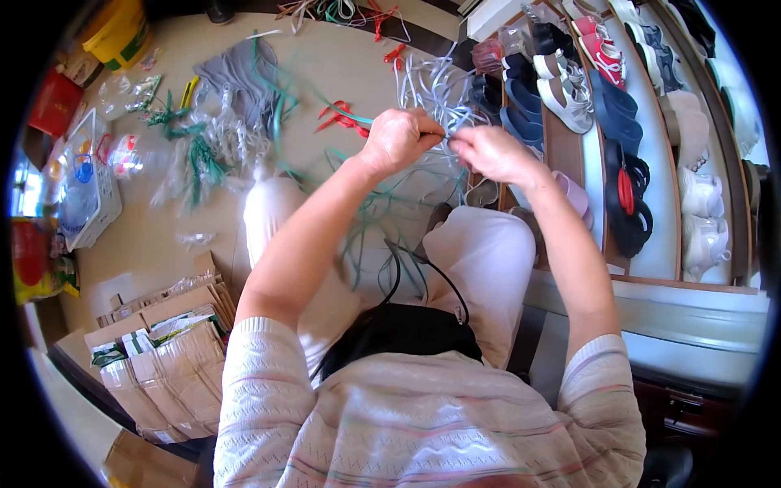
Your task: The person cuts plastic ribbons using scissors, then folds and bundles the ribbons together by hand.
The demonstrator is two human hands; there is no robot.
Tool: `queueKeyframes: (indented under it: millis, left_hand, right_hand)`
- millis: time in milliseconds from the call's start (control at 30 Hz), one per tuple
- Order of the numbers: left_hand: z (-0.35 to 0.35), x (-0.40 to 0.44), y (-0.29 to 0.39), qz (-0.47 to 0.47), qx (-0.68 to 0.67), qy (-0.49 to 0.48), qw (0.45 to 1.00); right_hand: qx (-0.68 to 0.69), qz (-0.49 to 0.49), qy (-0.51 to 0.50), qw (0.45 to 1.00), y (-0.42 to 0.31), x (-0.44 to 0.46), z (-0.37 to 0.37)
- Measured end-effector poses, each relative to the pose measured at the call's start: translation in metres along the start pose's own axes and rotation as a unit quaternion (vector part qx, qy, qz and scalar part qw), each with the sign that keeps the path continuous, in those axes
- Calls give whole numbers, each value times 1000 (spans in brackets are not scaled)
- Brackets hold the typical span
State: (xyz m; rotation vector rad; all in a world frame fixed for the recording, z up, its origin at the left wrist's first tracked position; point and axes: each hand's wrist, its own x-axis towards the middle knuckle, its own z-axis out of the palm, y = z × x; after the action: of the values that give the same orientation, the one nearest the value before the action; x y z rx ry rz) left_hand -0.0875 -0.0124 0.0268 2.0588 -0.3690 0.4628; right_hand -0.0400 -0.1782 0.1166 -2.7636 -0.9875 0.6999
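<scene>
The left hand [396, 138] and right hand [490, 153] are nearly closed, fingertips pinching near each other at a green strap [352, 119]. White straps [429, 85] lie tangled just beyond them, beside the shoe rack [565, 154].

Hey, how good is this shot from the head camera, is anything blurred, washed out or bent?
Head view: strong fisheye bend, black corners, curved wooden shoe rack edges; right hand smeared, left hand somewhat crisper; pale glare on the white trousers; far-left edge soft around the red box.
</scene>
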Motion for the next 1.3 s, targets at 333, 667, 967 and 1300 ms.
queueKeyframes:
  millis: [333,667,967,1300]
  left_hand:
    - [-8,6,-13,-104,107,50,987]
    - [-15,10,-14,-250,-396,50,882]
    - [3,5,-2,-268,-429,-62,861]
    - [3,4,-7,-209,-594,-221,745]
  right_hand:
    - [11,13,42,999,20,1,10]
    - [582,3,144,800,-6,22,28]
    - [399,-27,325,857,-7,39,52]
    - [510,-80,35,855,-8,16,17]
